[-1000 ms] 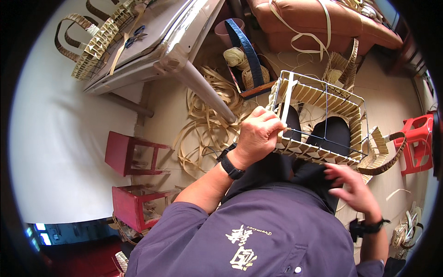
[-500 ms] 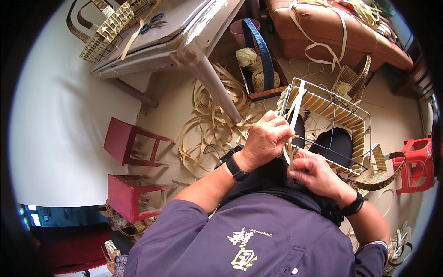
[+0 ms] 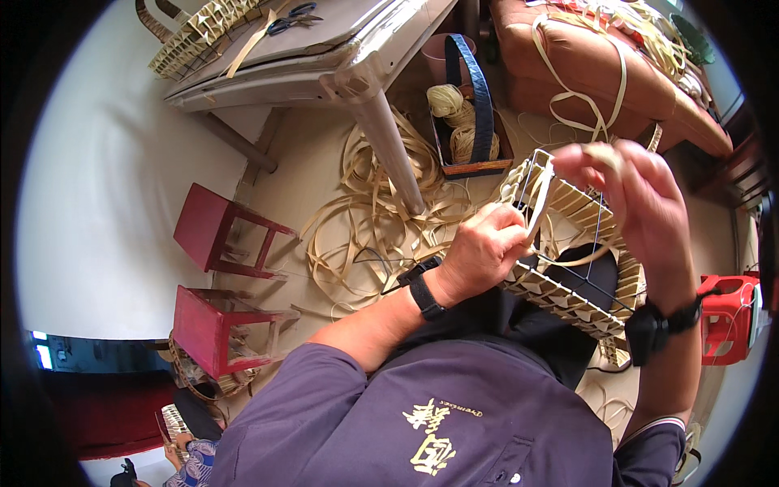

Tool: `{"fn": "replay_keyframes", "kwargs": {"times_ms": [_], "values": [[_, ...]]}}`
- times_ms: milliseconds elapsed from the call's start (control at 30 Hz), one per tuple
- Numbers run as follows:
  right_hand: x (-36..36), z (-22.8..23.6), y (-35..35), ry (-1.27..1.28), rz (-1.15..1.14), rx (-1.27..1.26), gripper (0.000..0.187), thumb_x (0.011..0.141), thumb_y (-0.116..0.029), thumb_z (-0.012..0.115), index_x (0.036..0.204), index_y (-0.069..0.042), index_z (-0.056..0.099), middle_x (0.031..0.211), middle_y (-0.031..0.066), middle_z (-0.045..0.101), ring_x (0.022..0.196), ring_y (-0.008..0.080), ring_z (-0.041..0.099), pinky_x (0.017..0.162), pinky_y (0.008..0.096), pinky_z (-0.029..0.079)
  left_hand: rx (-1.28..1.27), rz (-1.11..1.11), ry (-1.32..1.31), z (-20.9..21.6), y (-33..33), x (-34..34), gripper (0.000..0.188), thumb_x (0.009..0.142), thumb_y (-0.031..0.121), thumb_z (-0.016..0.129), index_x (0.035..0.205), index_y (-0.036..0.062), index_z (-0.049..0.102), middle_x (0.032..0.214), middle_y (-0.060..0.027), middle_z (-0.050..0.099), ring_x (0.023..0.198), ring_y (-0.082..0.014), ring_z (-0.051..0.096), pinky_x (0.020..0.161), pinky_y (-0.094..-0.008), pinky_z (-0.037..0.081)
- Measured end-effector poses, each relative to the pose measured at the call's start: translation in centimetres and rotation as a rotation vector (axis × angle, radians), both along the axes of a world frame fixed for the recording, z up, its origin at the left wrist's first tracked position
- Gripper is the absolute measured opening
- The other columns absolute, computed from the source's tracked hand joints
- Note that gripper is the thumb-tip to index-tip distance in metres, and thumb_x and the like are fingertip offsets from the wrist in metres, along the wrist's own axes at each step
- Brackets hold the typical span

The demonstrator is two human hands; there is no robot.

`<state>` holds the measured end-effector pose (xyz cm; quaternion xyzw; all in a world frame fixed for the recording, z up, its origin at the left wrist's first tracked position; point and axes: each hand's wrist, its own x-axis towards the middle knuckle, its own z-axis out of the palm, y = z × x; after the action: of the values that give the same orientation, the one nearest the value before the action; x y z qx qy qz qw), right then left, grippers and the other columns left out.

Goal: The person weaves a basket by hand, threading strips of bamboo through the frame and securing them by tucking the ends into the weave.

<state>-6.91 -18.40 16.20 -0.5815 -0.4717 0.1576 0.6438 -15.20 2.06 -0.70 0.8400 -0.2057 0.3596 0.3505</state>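
On my lap tilts a half-woven basket [image 3: 560, 302], its dark wire frame partly wrapped with pale flat strips. My left hand [image 3: 487, 250] is closed at the basket's left edge, pinching a pale weaving strip [image 3: 539, 199] against the frame. Part of that strip loops across the basket's opening. Raised over the far right side of the basket, my right hand [image 3: 645, 199] is blurred by motion. A pale piece of strip shows between its bent fingers, and the hand hides part of the basket's far rim.
Scissors [image 3: 294, 18] lie on the table [image 3: 324, 49] at far left. Loose strips [image 3: 341, 235] cover the floor beside two small red stools [image 3: 213, 325]. A blue-handled basket [image 3: 479, 169] holds balls of strip. An armchair [image 3: 560, 65] and red plastic stool [image 3: 725, 325] stand right; another person's hands [image 3: 180, 446] show lower left.
My right hand has lifted away from beside my left hand, up and to the right over the basket, drawing strip. My left hand stays at the basket's left edge. The view has shifted slightly.
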Motion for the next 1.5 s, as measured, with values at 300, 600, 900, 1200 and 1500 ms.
{"fn": "replay_keyframes", "kwargs": {"times_ms": [300, 600, 900, 1200, 1500], "values": [[8.7, -6.0, 3.5, 0.421, 0.163, 0.155, 0.022, 0.114, -0.026, 0.061, 0.114, -0.006, 0.07, 0.14, 0.018, 0.072, 0.134, 0.0221, 0.067, 0.112, 0.0369, 0.053, -0.092, 0.013, 0.155, 0.2, -1.3, -1.1, 0.022, 0.089, 0.008, 0.086, 0.107, 0.0067, 0.074, 0.121, -0.0128, 0.06, 0.086, -0.0256, 0.075, 0.072, -0.0383, 0.063], [11.3, -7.6, 1.9, 0.787, 0.025, -0.08, 0.026, 0.107, -0.02, 0.07, 0.126, -0.003, 0.071, 0.109, 0.0087, 0.077, 0.101, 0.017, 0.074, 0.094, 0.0326, 0.058, 0.11, -0.023, 0.031, -1.1, -1.1, -0.6, 0.02, 0.083, 0.006, 0.085, 0.098, 0.0043, 0.073, 0.112, -0.0111, 0.068, 0.099, -0.0316, 0.071, 0.084, -0.0408, 0.06], [8.7, 1.0, -4.4, 0.06, -0.345, -0.704, 0.046, 0.077, -0.003, 0.074, 0.123, 0.002, 0.074, 0.08, 0.0024, 0.07, 0.065, 0.0098, 0.064, 0.061, 0.0244, 0.051, 0.277, 0.135, 0.129, 0.9, -0.5, -1.5, 0.013, 0.085, 0.018, 0.081, 0.091, 0.0091, 0.074, 0.107, 0.0006, 0.07, 0.111, -0.024, 0.064, 0.093, -0.0384, 0.055], [-2.1, -4.5, -2.6, -0.32, -0.287, -0.557, 0.027, 0.092, -0.008, 0.08, 0.119, -0.003, 0.08, 0.094, 0.0112, 0.078, 0.078, 0.0168, 0.073, 0.074, 0.0328, 0.059, 0.185, -0.118, 0.326, 0.5, 2.7, 0.5, 0.016, 0.095, 0.015, 0.076, 0.087, 0.0004, 0.075, 0.122, -0.012, 0.069, 0.12, -0.0363, 0.058, 0.108, -0.0476, 0.048], [-6.7, -16.3, 0.7, 0.803, 0.127, -0.248, 0.099, 0.106, -0.005, 0.071, 0.178, -0.017, 0.004, 0.147, 0.0193, 0.058, 0.117, 0.0234, 0.071, 0.097, 0.0363, 0.061, 0.201, -0.172, 0.39, 0.8, 4.1, 1.3, 0.018, 0.102, 0.011, 0.068, 0.089, -0.0001, 0.076, 0.129, -0.0114, 0.067, 0.124, -0.0352, 0.055, 0.108, -0.0451, 0.047]]}}
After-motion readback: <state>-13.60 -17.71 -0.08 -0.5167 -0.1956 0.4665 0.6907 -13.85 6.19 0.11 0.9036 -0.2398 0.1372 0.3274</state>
